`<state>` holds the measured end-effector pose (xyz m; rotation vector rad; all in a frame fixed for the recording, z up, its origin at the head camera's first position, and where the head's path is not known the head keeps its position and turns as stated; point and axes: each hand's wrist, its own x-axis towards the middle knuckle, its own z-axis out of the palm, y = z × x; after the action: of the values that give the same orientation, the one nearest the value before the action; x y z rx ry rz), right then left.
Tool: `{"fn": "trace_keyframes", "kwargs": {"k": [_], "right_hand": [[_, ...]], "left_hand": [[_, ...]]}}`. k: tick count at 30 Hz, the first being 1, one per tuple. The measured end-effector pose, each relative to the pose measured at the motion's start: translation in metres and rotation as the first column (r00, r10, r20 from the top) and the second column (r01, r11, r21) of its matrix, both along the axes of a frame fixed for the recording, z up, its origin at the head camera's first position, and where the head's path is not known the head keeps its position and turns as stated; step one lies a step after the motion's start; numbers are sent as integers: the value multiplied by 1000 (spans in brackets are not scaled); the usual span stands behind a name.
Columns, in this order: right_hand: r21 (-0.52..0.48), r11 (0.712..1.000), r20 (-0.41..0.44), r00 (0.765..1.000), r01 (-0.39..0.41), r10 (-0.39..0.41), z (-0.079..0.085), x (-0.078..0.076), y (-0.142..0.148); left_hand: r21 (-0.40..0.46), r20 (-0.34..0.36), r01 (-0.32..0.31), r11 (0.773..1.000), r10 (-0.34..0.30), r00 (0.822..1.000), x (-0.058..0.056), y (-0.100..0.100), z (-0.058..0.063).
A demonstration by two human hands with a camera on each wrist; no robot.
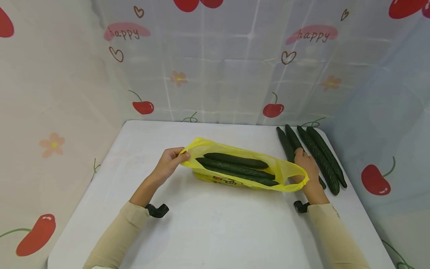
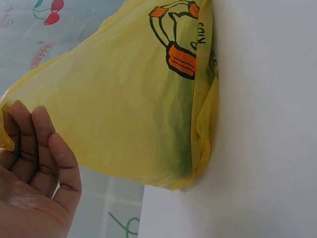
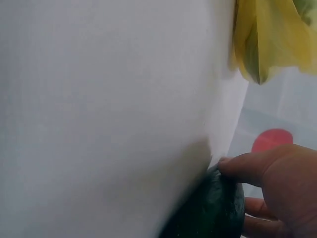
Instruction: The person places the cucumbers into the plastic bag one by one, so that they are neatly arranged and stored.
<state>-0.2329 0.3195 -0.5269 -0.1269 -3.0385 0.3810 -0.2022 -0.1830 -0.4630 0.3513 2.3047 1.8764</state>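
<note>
A yellow plastic bag [image 1: 201,176] lies on the table with its mouth spread, and three dark green cucumbers [image 1: 235,160] show inside it. My left hand [image 1: 171,160] pinches the rim at the bag's left end; in the left wrist view the fingers [image 2: 44,148] curl at the film's edge. At the right, my right hand [image 1: 307,166] is on one of several cucumbers laid side by side. The right wrist view has the thumb and fingers on either side of that cucumber [image 3: 208,208], whose lower part runs out of frame. The bag's right handle loop lies by the right wrist.
Two cucumbers [image 1: 324,157] lie to the right of the right hand, close to the table's right edge. Another cucumber [image 1: 284,144] lies just left of it. The white table [image 1: 208,231] is enclosed by printed curtains [image 1: 221,74] behind and at the sides.
</note>
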Motion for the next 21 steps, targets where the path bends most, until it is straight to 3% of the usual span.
{"fn": "trace_keyframes", "kwargs": {"k": [11,15,21], "right_hand": [[-83,995,1,999,-47,47,-4,2,9],[-134,991,36,999,-27,32,4,2,10],[-274,961,98,995,33,-7,29,9,9]], "left_hand": [[7,7,2,1000,-2,1000,-1,1,2],[2,10,3,1000,-3,1000,0,1,4],[-4,14,0,1000,0,1000,0,2,5]]}}
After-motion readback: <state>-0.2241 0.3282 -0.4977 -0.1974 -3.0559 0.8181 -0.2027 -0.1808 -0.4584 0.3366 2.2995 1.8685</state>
